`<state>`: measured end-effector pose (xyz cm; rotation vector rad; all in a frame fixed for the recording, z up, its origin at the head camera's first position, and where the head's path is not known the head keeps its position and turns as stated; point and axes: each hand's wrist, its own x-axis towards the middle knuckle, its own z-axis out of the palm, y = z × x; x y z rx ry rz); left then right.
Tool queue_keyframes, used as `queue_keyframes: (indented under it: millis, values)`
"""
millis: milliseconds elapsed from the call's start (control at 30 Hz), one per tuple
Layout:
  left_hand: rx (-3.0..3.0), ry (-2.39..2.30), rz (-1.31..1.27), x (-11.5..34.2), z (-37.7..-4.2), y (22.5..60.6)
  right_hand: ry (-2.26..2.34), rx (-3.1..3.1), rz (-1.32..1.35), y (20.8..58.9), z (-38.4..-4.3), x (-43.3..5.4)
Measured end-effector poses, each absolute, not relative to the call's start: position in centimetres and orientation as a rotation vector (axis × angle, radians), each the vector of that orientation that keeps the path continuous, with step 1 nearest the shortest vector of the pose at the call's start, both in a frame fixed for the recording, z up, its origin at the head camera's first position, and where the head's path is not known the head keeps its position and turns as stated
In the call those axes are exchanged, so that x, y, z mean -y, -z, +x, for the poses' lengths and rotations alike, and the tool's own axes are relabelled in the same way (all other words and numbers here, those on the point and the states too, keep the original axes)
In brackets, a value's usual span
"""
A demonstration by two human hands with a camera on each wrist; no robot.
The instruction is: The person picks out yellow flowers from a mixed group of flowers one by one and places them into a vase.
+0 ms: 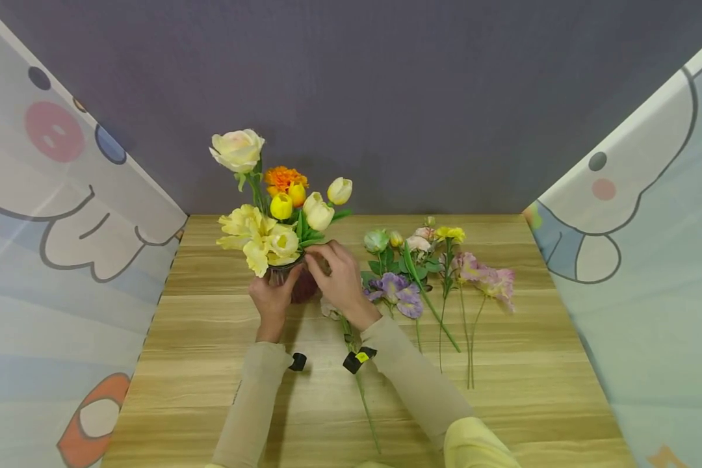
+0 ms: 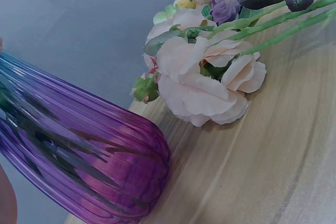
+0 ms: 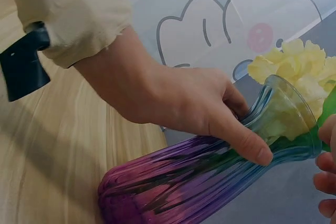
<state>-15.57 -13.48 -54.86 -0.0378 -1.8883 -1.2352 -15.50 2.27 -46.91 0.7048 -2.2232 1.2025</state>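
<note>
A ribbed glass vase [image 3: 199, 174], blue at the flared mouth and purple-pink at the base, stands on the table. My left hand [image 3: 173, 98] grips its neck, thumb across the front. At the right side of the rim is my right hand [image 1: 339, 276], fingers bent close to the green leaves; whatever lies between its fingertips is hidden. The vase holds white tulips [image 1: 318, 212], yellow tulips [image 1: 281, 206], an orange flower [image 1: 285, 179], a tall cream rose [image 1: 236, 151] and ruffled yellow blooms [image 1: 251, 231]. Stems show through the glass.
Right of the vase lie loose artificial flowers: a purple iris [image 1: 399, 292], a green rose [image 1: 377, 240], pink ruffled blooms [image 1: 494, 283], a yellow flower [image 1: 449, 234] and pale pink roses [image 2: 197, 82]. Beneath my right wrist runs a long stem [image 1: 367, 409]. A grey wall [image 1: 363, 104] stands behind.
</note>
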Motion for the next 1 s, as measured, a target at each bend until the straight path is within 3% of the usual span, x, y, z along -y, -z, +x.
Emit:
queue_keyframes:
  millis: [267,600,1000]
  values:
    - [1.881,1.273,0.014,12.2,-14.1,51.6,-1.246,2.301,0.606,48.4,-14.6,-3.7]
    - [1.895,1.258,0.032,13.6,-15.6,55.1,-1.238,2.382,0.488,51.8,-13.5,-6.4]
    - [1.984,1.133,0.116,13.2,-15.0,54.7,-1.1,2.455,0.23,55.9,-12.9,-13.0]
